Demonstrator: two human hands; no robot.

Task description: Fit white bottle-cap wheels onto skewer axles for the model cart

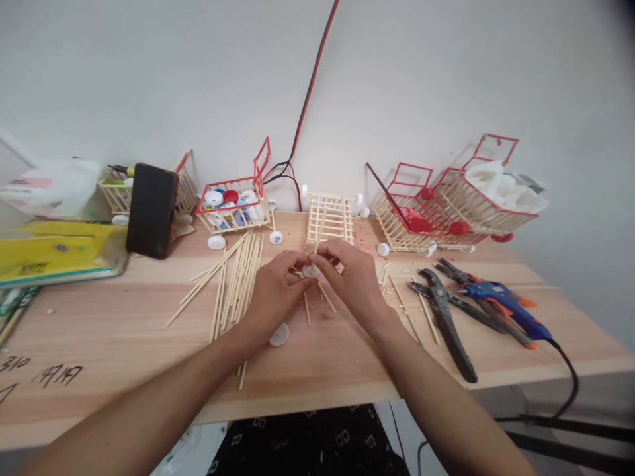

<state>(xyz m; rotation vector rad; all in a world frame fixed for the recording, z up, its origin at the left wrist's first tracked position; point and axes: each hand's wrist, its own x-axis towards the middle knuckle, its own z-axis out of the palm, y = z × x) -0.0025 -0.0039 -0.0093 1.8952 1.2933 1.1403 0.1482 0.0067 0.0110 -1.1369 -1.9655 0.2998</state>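
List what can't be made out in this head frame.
- White cap: mostly hidden between left hand and right hand; grip unclear.
- Phone: only its dark back shows.
- Yellow package: cut by left edge.
- Pencil marks on table: too small to read.

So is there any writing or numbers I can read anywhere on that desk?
"310": dark handwriting on the light wooden tabletop, at its near left edge.
"147147", roughly: slanted handwriting beside it; the digits are uncertain.
Black print on the yellow plastic package: too small to read.
Print on the white plastic bag: blurred, unreadable.
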